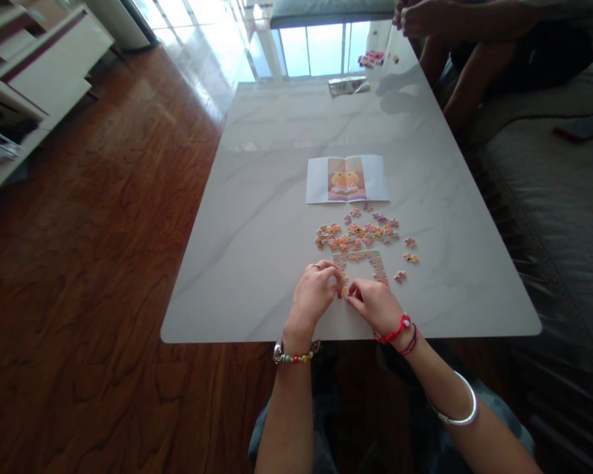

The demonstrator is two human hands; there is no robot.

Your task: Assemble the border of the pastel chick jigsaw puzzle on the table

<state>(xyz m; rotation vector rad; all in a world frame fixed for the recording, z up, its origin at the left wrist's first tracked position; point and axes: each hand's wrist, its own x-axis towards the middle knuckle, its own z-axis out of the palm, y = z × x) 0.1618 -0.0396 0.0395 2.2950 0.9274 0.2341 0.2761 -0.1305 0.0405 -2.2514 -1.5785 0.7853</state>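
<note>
A partly joined jigsaw puzzle border [379, 263] lies on the table's near side, with bare tabletop inside it. My left hand [316, 289] is at its left edge, fingers curled down onto the puzzle's lower left part. Beside it, my right hand [375, 304] has thumb and forefinger pinched at the same lower left corner, on what looks like a small puzzle piece [345, 291]. Fingers hide most of that piece and the border's bottom side. Beyond the border spreads a cluster of loose puzzle pieces [358, 236] in orange, yellow and pink.
A creased picture sheet [346, 179] lies past the loose pieces on the white table [247, 263]. A few stray pieces [410, 258] sit to the right. Farther off are a silvery packet [348, 86] and a pink pile of pieces [371, 58], near another person's hands [418, 18].
</note>
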